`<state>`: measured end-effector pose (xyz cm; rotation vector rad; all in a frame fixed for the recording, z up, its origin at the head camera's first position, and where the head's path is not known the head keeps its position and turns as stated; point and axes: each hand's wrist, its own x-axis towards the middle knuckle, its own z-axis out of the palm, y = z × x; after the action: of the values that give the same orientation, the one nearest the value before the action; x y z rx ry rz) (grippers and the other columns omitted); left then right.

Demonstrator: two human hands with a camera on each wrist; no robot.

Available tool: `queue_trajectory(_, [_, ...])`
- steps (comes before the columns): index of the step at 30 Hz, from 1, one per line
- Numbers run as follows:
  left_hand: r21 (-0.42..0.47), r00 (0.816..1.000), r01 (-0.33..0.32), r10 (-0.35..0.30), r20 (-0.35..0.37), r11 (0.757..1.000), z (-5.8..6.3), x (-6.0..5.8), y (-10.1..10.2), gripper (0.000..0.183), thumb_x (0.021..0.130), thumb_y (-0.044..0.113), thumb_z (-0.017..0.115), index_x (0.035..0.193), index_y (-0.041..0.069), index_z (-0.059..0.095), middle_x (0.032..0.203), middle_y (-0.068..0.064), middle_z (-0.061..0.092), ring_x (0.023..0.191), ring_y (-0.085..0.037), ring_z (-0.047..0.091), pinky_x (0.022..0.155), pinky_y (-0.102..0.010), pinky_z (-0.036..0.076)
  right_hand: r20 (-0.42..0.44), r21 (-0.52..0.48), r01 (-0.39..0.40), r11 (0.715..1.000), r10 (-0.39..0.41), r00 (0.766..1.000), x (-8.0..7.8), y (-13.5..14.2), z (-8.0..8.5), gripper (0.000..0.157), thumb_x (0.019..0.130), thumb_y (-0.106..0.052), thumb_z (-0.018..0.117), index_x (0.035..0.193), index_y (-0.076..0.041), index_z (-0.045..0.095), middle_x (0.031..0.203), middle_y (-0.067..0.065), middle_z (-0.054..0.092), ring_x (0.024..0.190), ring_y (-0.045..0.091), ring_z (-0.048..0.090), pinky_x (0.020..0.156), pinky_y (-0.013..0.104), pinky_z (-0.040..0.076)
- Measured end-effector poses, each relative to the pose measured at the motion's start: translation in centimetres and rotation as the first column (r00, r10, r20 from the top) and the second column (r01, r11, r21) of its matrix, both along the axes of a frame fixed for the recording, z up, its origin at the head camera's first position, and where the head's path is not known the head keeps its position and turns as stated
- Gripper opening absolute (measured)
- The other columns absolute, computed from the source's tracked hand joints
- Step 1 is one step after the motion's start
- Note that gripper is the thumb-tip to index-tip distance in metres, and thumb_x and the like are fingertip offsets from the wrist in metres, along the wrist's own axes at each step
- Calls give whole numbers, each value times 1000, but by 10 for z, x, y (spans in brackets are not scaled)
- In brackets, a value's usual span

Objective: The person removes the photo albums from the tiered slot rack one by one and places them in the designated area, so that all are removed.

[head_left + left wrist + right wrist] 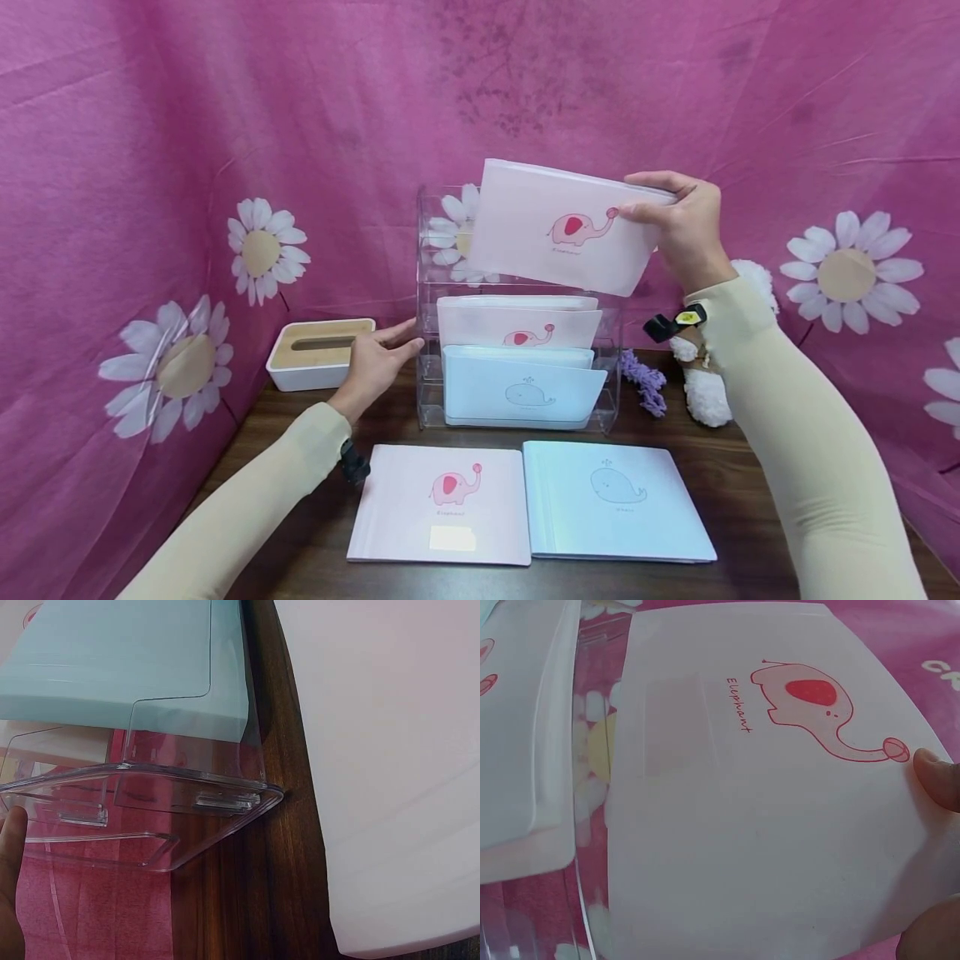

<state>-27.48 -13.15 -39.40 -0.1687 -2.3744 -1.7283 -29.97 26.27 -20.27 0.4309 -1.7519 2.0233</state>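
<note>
My right hand (692, 227) pinches a pink elephant album (517, 221) by its upper right corner, thumb in front. The album tilts slightly, raised before the upper tiers of a clear acrylic rack (431, 392). In the right wrist view the elephant drawing and its lettering show on the cover of this album (780, 825). My left hand (375, 360) reaches to the rack's left side, fingers extended with fingertips at its edge. Lower in the rack stand more pink elephant albums (472, 325) and, in front of them, blue whale albums (480, 387).
On the wooden table before the rack lie another pink album (397, 500) and a blue album (577, 517), side by side. A white tissue box with a wooden lid (315, 375) stands left. Right of the rack are a purple sprig (645, 383) and a white plush toy (708, 398).
</note>
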Motion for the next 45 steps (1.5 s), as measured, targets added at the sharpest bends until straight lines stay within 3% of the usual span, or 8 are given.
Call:
queue_trajectory(12, [1, 1000, 0, 0, 17, 1000, 0, 0, 0, 45, 89, 21, 80, 132, 17, 69, 131, -7, 69, 125, -17, 63, 95, -25, 57, -32, -49, 21, 999, -23, 999, 14, 22, 7, 37, 68, 15, 85, 102, 3, 79, 82, 7, 80, 70, 16, 77, 64, 25, 62])
queue_trajectory(22, [11, 1000, 2, -2, 9, 1000, 0, 0, 0, 44, 89, 20, 80, 131, 16, 69, 128, -8, 70, 123, -17, 65, 90, -18, 57, -58, -121, -32, 992, 26, 998, 28, 51, -3, 36, 70, 25, 77, 103, 9, 76, 86, 12, 80, 74, 20, 78, 64, 29, 63])
queue_trajectory(32, [10, 1000, 6, -6, 10, 1000, -1, -1, 0, 44, 89, 19, 80, 132, 16, 69, 129, -8, 70, 123, -18, 65, 92, -21, 57, -31, -161, -71, 984, 67, 997, 50, 85, -11, 36, 78, 28, 66, 109, 11, 73, 88, 16, 80, 77, 23, 79, 65, 31, 64])
queue_trajectory(35, [7, 1000, 3, -3, 7, 1000, -1, -1, 0, 44, 89, 19, 80, 131, 17, 69, 129, -7, 70, 124, -17, 64, 93, -22, 57, 25, -104, -2, 995, 4, 1000, 60, 98, -14, 35, 81, 22, 69, 111, 5, 75, 88, 10, 81, 77, 18, 78, 66, 26, 63])
queue_trajectory(40, [-10, 1000, -3, 3, -5, 1000, -1, -2, 0, 44, 88, 21, 80, 131, 17, 70, 130, -5, 70, 128, -16, 61, 95, -23, 56, 51, -144, 5, 990, 2, 999, 70, 120, -20, 36, 82, 23, 66, 111, 4, 75, 89, 11, 81, 77, 19, 78, 66, 27, 63])
queue_trajectory(42, [-4, 1000, 2, -2, -5, 1000, -2, -2, -1, 44, 88, 21, 80, 131, 17, 70, 130, -6, 70, 128, -16, 62, 94, -21, 56, 25, -199, -56, 978, 62, 998, 73, 128, -23, 38, 83, 29, 59, 112, 9, 73, 90, 16, 80, 79, 23, 79, 67, 31, 64])
queue_trajectory(45, [10, 1000, 5, -5, -6, 1000, -2, -1, -1, 43, 88, 21, 81, 130, 17, 71, 128, -6, 71, 126, -16, 63, 90, -16, 55, 6, -196, -64, 979, 66, 998, 78, 140, -30, 39, 83, 30, 56, 113, 10, 72, 91, 15, 80, 79, 22, 78, 67, 29, 64])
